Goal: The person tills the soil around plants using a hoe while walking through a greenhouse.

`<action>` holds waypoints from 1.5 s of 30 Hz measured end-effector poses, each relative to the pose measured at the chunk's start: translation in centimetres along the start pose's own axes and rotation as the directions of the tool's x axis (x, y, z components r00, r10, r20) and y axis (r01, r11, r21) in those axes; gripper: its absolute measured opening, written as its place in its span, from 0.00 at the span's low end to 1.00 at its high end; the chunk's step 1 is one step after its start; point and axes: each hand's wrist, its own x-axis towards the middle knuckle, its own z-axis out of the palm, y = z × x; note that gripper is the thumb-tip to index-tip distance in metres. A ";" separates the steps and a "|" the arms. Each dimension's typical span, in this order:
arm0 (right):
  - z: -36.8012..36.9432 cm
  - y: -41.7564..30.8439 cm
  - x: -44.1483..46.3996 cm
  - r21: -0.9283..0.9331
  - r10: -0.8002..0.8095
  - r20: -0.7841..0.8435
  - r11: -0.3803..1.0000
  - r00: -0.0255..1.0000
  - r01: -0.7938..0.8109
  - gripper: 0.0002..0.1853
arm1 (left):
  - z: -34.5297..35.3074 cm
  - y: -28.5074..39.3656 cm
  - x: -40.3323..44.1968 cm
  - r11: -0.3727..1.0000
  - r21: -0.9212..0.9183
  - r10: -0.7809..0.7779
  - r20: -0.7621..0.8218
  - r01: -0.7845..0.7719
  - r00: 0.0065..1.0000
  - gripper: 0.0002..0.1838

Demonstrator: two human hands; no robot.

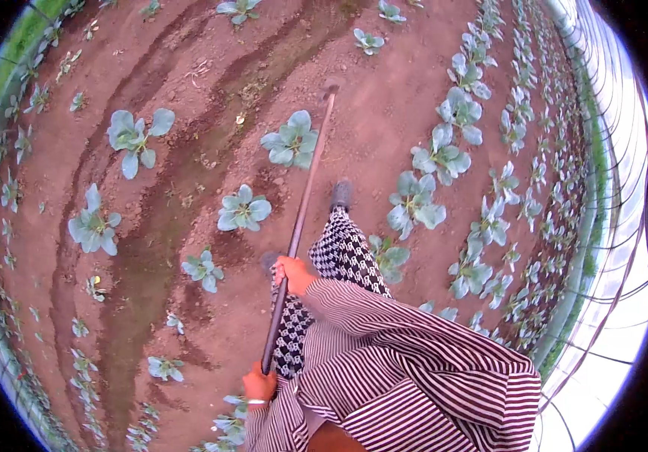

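Note:
A hoe with a long wooden handle slants across the middle of the head view. Its head is at the soil, small and hard to make out. My right hand is wrapped round the handle about two thirds of the way down. Lower, near the handle's end, my left hand grips it, with a pale band at the wrist. Just left of the handle grows a broad-leaved, cabbage-like plant; another such plant stands below it.
Reddish-brown soil surrounds my feet, one in a grey shoe. Dense rows of plants run along the right. A darker, damp furrow curves down the left. Pale sheeting edges the field at right.

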 end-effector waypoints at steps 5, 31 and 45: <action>1.4 -15.7 1.0 0.007 -0.147 0.091 0.989 0.985 0.147 0.09 | 2.5 10.6 9.2 0.991 -0.092 0.088 -0.073 -0.095 0.993 0.13; -5.4 -40.4 2.7 -0.355 -0.116 -0.149 0.933 0.982 0.056 0.09 | 1.5 44.7 12.3 0.935 -0.283 -0.146 0.240 0.213 0.960 0.14; -5.3 -46.3 9.3 -0.321 -0.275 0.096 0.901 0.957 0.292 0.07 | 5.4 46.4 19.8 0.948 -0.279 -0.116 0.143 0.153 0.983 0.17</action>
